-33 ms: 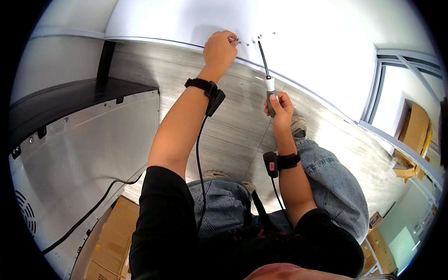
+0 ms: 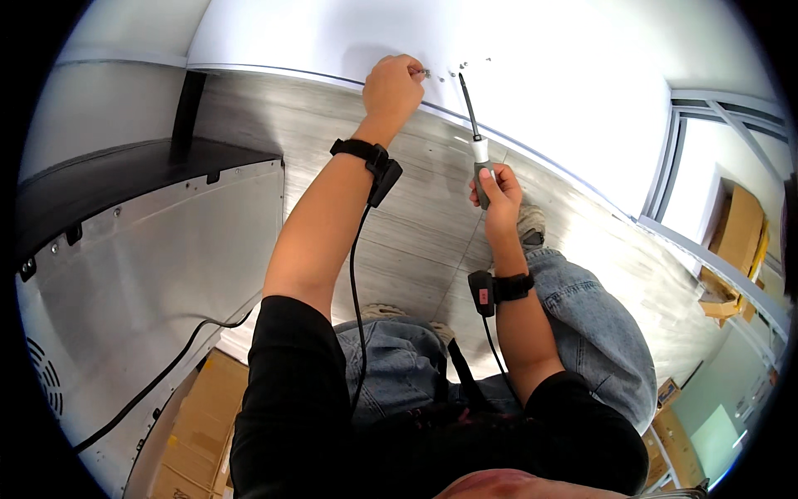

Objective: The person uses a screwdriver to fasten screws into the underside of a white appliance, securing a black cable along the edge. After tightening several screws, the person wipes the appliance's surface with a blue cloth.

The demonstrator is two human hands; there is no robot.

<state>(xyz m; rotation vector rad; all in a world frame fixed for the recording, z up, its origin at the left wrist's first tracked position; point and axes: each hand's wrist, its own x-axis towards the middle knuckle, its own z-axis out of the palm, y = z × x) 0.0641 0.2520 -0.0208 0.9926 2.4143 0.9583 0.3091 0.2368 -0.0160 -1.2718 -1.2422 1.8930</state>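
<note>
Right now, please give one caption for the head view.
Right hand grips a screwdriver; left hand by small metal parts on a white surface.

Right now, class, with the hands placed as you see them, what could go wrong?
The small metal pieces lie loose near the white surface's edge, so the left hand might knock one off. The screwdriver in the right hand points toward them and could scatter them or scratch the surface. The slack black cable below the left wrist might snag.

We see metallic fasteners (image 2: 463, 66) by the near edge of the smooth panel (image 2: 565, 108), a metal-shafted screwdriver (image 2: 480, 150) with matt, plastic-looking grip (image 2: 482, 170), and denim trousers (image 2: 598, 333).
</note>
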